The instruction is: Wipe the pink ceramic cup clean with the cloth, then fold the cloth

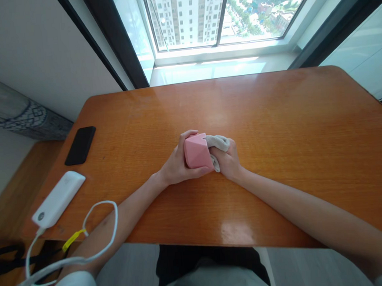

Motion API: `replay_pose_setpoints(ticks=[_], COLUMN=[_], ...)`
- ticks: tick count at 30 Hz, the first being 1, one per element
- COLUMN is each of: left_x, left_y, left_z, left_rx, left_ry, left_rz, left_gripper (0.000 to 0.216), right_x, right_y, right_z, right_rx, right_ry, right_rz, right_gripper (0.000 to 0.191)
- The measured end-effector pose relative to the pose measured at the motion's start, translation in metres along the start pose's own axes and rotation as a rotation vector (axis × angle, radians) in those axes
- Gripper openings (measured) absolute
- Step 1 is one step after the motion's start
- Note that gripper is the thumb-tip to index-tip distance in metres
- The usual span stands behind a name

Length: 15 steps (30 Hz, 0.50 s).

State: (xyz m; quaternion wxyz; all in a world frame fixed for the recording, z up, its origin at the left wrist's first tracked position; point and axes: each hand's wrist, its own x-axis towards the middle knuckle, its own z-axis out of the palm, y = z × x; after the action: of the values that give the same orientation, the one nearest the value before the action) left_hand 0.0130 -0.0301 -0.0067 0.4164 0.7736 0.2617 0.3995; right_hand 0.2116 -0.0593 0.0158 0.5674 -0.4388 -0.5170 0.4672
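Lower left of frame: a white cable (117, 218) loops in front of our left forearm (139, 203); another length plugs into a white power bank (59, 200) on the bench (293, 153). Centre: our left grip (176, 166) is closed around a pink block (197, 151), faceted, held above the bench's middle. Just right of it, our right grip (227, 160) is bunched on a pale cloth (219, 142) touching the block's right side; whether any cloth goes inside, we cannot tell. Left of frame, beyond the power bank: a black phone (80, 146), lying flat. Top centre, past the bench's far edge, we note a window (221, 14), a tall building (185, 15) outside.
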Motion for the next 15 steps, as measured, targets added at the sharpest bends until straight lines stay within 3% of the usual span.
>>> replay_pose_setpoints(ticks=[4,7,9,12,15], left_x=[0.003,0.005,0.006,0.006,0.004], left_y=[-0.003,-0.003,-0.001,0.001,0.001], left_z=[0.003,0.005,0.005,0.001,-0.004], left_rx=[0.14,0.291,0.334,0.294,0.165], left_ry=[0.034,0.049,0.061,0.061,0.029], left_rz=[0.212,0.312,0.309,0.295,0.127], left_gripper=[0.131,0.125,0.114,0.117,0.113], right_x=[0.007,0.013,0.014,0.011,0.006], right_y=[0.004,0.008,0.008,0.002,-0.003], right_z=[-0.002,-0.003,-0.002,0.0,0.002], right_rx=[0.07,0.146,0.159,0.12,0.075], right_ry=[0.047,0.08,0.085,0.066,0.021], right_rz=[0.033,0.048,0.051,0.038,0.025], right_gripper=[0.015,0.012,0.013,0.011,0.016])
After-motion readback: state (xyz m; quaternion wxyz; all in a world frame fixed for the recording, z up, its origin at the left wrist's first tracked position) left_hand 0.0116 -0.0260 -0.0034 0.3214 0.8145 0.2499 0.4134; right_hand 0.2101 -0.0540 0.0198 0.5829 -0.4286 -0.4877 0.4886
